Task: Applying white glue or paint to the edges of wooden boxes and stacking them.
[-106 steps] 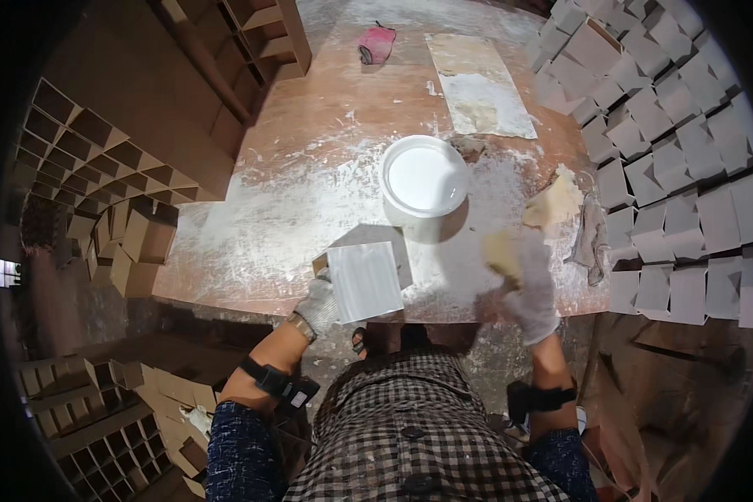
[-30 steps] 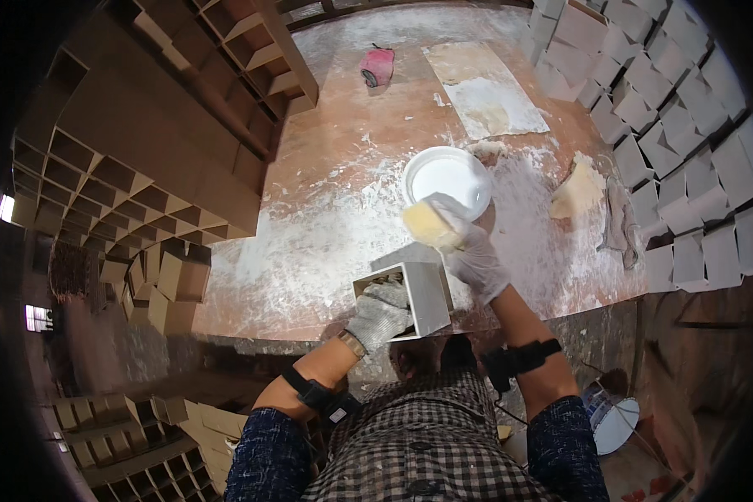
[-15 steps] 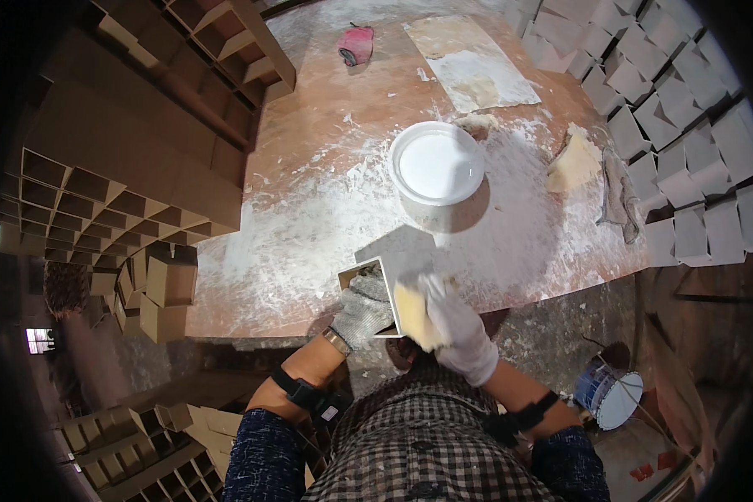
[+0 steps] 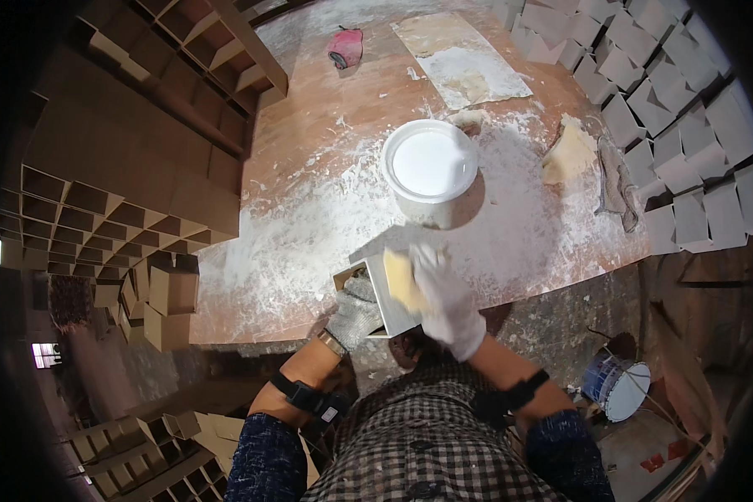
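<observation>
My left hand [image 4: 356, 311], in a grey knitted glove, reaches into the open end of a small box [image 4: 386, 294] and holds it up from inside. Its fingertips are hidden by the box walls. The box has a whitish outer side and brown board within. Gripped in my white-gloved right hand [image 4: 448, 308] is a pale yellow sponge [image 4: 402, 278], which lies against the whitish side of the box. Beyond both hands, a round white tub [image 4: 387, 163] of white liquid stands on the smeared table [image 4: 297, 167].
Brown open boxes [image 4: 171, 293] are stacked at left, whitish ones [image 4: 690, 171] at right. A pink cloth roll [image 4: 347, 48], a white-smeared sheet [image 4: 468, 71], a yellowish sponge piece [image 4: 571, 153] and a grey rag [image 4: 615, 188] lie on the table. A blue bucket [image 4: 598, 381] stands below right.
The sponge and my right hand have moved left and up along the box. The box has turned, showing more of its whitish side. My left hand stays inside it.
</observation>
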Demonstrator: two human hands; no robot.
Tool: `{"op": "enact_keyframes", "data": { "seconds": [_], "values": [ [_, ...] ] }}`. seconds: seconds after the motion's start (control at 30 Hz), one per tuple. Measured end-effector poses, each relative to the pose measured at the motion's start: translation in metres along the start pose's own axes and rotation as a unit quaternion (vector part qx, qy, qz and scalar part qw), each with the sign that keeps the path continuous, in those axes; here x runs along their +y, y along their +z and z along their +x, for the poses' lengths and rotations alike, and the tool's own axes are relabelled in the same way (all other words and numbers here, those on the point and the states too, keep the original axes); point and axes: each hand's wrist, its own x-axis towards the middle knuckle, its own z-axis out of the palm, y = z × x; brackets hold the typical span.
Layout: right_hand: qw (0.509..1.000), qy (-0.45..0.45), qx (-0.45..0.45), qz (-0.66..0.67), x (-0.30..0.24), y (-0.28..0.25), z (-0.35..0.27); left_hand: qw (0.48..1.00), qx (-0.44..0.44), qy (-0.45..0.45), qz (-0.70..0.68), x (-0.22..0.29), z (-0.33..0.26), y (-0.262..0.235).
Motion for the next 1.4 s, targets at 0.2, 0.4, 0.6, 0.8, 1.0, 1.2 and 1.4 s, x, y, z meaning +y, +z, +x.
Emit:
{"op": "enact_keyframes", "data": {
  "seconds": [0.2,0.4,0.6,0.8,1.0,1.2,1.4],
  "values": [
    [0.988,0.050,-0.111,0.093,-0.041,-0.061,-0.040,0.939,-0.021,-0.090,-0.330,0.018,0.000,-0.020],
    [0.988,0.105,0.016,0.108,0.033,0.005,0.000,0.998,0.010,0.034,0.055,0.033,0.010,-0.025],
    [0.997,0.014,-0.077,-0.004,-0.038,-0.019,-0.020,0.848,0.030,-0.213,-0.485,0.026,-0.002,-0.017],
    [0.991,-0.009,-0.061,0.119,-0.033,-0.060,-0.043,0.980,0.033,-0.065,-0.186,0.062,0.000,-0.041],
    [0.990,0.041,-0.049,0.126,-0.007,0.001,0.048,0.995,-0.028,-0.094,0.030,0.048,0.016,-0.032],
    [0.998,-0.068,-0.006,-0.018,-0.062,-0.007,-0.036,0.969,0.083,-0.064,-0.222,0.044,-0.004,-0.026],
    [0.999,-0.023,-0.008,-0.049,-0.033,-0.047,-0.002,0.989,0.025,-0.064,-0.133,0.041,0.002,-0.025]
  ]
}}
